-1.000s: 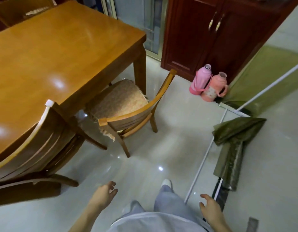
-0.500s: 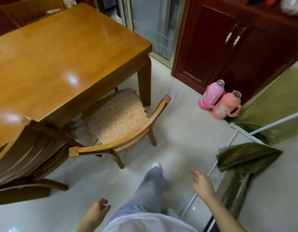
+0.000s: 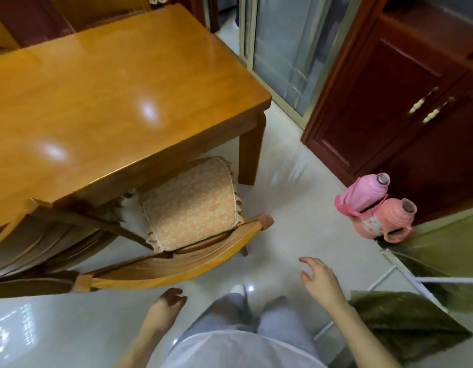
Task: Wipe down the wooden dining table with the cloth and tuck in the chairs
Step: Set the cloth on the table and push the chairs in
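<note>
At left, 1 chair (image 3: 44, 243) tucked under table (image 3: 97, 88). Cushioned chair (image 3: 190, 208), seat half out, came closer since 1 s before. My left hand (image 3: 166, 306) loosely curled, empty, near its backrest (image 3: 177, 272); right hand (image 3: 320, 282) spread, empty. Tucking next, likely.

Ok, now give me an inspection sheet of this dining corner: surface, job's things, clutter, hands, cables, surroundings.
Surface: wooden table glossy, light glare on top.
Job's things: cushioned chair half under the table, seat sticking out; second chair at left against the table edge; cloth not seen.
Clutter: pink flask and peach flask on the floor by the dark red cabinet; green fabric on the floor at right.
Hands: left hand and right hand open, empty, short of the chair back.
Cables: nothing seen.
Surroundings: glass door, shiny tiled floor.
</note>
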